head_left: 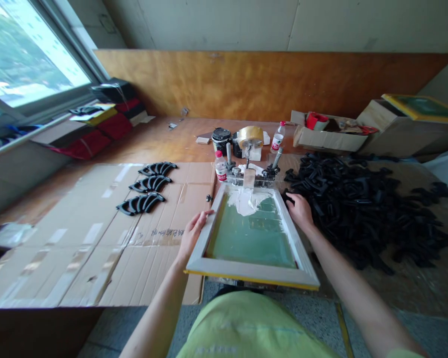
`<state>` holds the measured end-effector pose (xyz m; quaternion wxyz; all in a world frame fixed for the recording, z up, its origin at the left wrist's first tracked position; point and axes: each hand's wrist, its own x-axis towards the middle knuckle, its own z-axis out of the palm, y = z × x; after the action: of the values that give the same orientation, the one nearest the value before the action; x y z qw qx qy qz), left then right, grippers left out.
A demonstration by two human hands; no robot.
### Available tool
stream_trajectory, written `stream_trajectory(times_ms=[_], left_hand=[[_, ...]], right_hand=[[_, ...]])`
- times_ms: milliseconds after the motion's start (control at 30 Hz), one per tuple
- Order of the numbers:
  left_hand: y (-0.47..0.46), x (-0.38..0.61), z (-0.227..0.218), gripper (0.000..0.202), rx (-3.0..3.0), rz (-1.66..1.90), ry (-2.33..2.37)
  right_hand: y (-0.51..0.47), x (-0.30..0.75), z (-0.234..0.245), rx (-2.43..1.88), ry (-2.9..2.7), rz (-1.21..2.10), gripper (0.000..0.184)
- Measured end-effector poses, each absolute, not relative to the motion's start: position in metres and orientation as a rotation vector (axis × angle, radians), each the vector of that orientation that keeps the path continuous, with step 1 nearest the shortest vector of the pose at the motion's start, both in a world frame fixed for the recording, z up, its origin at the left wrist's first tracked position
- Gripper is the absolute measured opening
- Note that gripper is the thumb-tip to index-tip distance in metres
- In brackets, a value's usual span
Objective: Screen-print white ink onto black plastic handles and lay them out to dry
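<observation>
A screen printing frame [308, 271] with pale borders lies in front of me, its green mesh [246, 243] showing. White ink [244, 203] is smeared across the mesh's far end, below a squeegee-like block [249, 179]. My left hand [194, 232] is closed at the frame's left edge, fingertips against it and some fingers hidden. To the right of the frame, my right hand [300, 211] has its fingers curled on a small black part [285, 194] at the edge of the pile. A metal hinge clamp [271, 174] stands at the frame's far end.
A large heap of black parts [343, 209] covers the right side. Several curved black pieces [142, 204] lie in three rows on cardboard [97, 233] at left. Bottles [221, 166], ink tubs [221, 139], a tape roll [250, 135] and an open box [330, 139] stand behind.
</observation>
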<state>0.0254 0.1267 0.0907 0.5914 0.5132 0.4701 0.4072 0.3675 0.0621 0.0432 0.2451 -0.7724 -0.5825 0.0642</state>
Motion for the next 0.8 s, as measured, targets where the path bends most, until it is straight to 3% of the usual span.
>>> stream_trajectory(times_ms=[200,333,467,667,800], left_hand=[[0.107,0.014,0.024,0.076,1.2,0.701,1.187],[0.11,0.018,-0.005,0.071,1.269,0.717,1.296],[0.113,0.015,-0.014,0.066,1.292,0.703,1.282],[0.112,0.013,-0.013,0.068,1.272,0.661,1.252],[0.111,0.014,-0.01,0.068,1.274,0.685,1.264]], right_hand=[[0.132,0.337,0.076,-1.828,-1.822,-0.123,0.055],[0.159,0.297,0.073,-1.954,-2.057,0.043,0.029],[0.135,0.287,0.06,-1.969,-2.181,0.163,0.023],[0.094,0.299,0.063,-1.412,-2.499,0.303,0.024],[0.103,0.299,0.062,-1.473,-2.328,0.251,0.015]])
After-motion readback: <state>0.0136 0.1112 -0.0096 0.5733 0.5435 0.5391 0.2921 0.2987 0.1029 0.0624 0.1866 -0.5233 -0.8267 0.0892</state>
